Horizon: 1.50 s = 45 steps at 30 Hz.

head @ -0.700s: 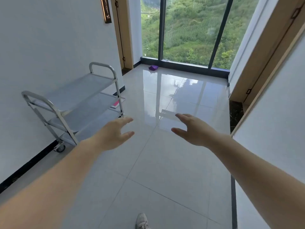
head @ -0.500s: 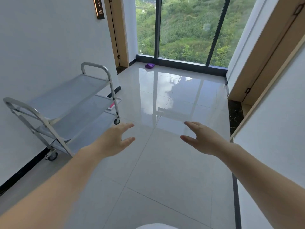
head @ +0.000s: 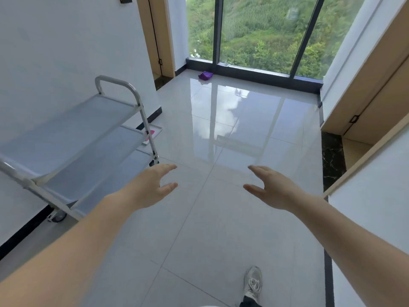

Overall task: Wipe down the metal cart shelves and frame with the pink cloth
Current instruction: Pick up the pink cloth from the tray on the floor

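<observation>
1. Hands are held out in front over the tiled floor (head: 221,229), the left hand (head: 152,188) and the right hand (head: 273,188) level with each other and well apart, palms turned inward.
2. The fingers (head: 168,167) of both hands are released and loosely extended, and nothing is held or touched by them.
3. The metal cart (head: 73,129) is parked against the white wall to the left. Its three shelves are bare and its looped handle (head: 115,82) is at the far end.
4. The left fingertips are seen near the cart's far corner post, apart from it.
5. A small pink item (head: 152,132) is partly hidden behind that post, on a flat white tray (head: 158,130) on the floor, beyond the left fingers. Whether it is the cloth cannot be told.
6. A purple bundle (head: 205,75) is lying on the floor by the window (head: 254,36), well ahead of both hands.
7. A grey shoe (head: 253,282) is seen at the lower edge.
</observation>
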Each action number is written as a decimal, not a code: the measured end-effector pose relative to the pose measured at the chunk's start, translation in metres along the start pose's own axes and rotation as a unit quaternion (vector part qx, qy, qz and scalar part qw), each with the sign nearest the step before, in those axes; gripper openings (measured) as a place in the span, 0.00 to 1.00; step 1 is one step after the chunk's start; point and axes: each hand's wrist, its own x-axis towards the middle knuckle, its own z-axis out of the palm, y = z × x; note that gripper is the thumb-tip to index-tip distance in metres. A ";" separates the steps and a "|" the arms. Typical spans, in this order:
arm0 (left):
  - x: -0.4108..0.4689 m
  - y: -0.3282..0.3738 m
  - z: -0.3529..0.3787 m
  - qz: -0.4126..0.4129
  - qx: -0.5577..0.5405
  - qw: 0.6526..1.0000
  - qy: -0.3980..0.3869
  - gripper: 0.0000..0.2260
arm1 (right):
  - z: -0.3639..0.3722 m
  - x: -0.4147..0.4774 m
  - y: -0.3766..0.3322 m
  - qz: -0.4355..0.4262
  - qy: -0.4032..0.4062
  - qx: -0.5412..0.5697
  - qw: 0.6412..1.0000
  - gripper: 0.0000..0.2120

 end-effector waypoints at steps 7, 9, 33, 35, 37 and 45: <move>0.088 0.031 0.014 -0.054 -0.009 0.998 0.035 0.24 | -0.045 0.111 0.049 -0.060 -0.024 -0.003 0.998 0.32; 0.111 0.040 0.015 -0.073 -0.011 0.996 0.044 0.24 | -0.062 0.140 0.060 -0.086 -0.036 -0.004 0.996 0.32; 0.407 -0.071 -0.052 -0.192 -0.063 0.978 0.048 0.24 | -0.125 0.514 0.034 -0.168 -0.097 -0.052 0.979 0.32; 0.436 -0.087 -0.065 -0.186 -0.056 0.980 0.037 0.24 | -0.129 0.547 0.026 -0.167 -0.094 -0.055 0.980 0.31; 0.464 -0.103 -0.074 -0.184 -0.055 0.981 0.033 0.24 | -0.133 0.579 0.019 -0.162 -0.093 -0.052 0.981 0.31; 0.552 -0.143 -0.090 -0.205 -0.058 0.977 0.023 0.24 | -0.141 0.693 0.012 -0.184 -0.116 -0.045 0.975 0.31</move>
